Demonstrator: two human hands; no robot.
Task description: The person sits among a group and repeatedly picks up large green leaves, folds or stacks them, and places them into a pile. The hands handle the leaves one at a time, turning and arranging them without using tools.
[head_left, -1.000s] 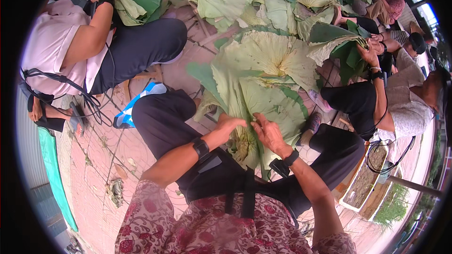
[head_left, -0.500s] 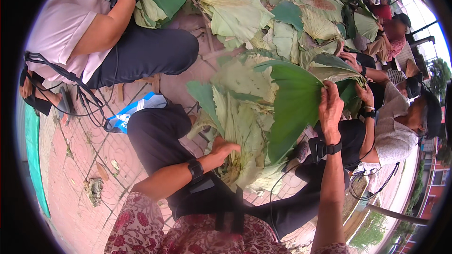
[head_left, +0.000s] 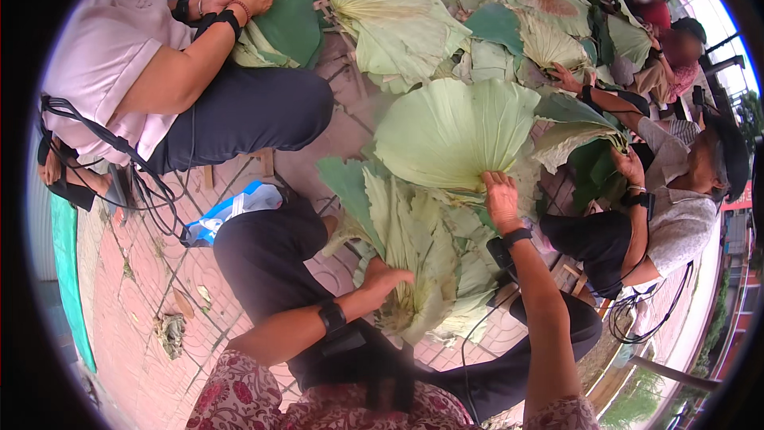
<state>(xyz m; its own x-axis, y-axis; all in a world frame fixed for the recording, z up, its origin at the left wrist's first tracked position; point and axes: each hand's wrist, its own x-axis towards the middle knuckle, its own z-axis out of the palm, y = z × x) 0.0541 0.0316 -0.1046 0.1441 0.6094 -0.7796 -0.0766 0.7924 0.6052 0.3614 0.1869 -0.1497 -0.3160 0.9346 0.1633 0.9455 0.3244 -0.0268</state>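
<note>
A wide pale-green lotus leaf (head_left: 458, 131), veins fanning out from its base, is pinched at that base by my right hand (head_left: 501, 201). Its fingers are closed on the leaf, and the blade spreads away from me. Between my legs lies a stack of folded, partly dried lotus leaves (head_left: 418, 243). My left hand (head_left: 383, 280) grips the near, gathered end of that stack, with the thumb on top and the other fingers hidden beneath the leaves. A darker green leaf (head_left: 346, 183) sticks out on the stack's left side.
More lotus leaves (head_left: 549, 8) are heaped at the back. Co-workers sit at left and right; the left one holds a green leaf (head_left: 290, 12), the right one a folded leaf (head_left: 577, 123). A blue-and-white bag (head_left: 235, 211) lies by my left knee. Black cables (head_left: 637, 302) hang at right.
My right hand has moved left and nearer to me. The leaf in it, dark side showing before, now shows its pale, veined side spread over the stack. My left hand stays at the stack's end.
</note>
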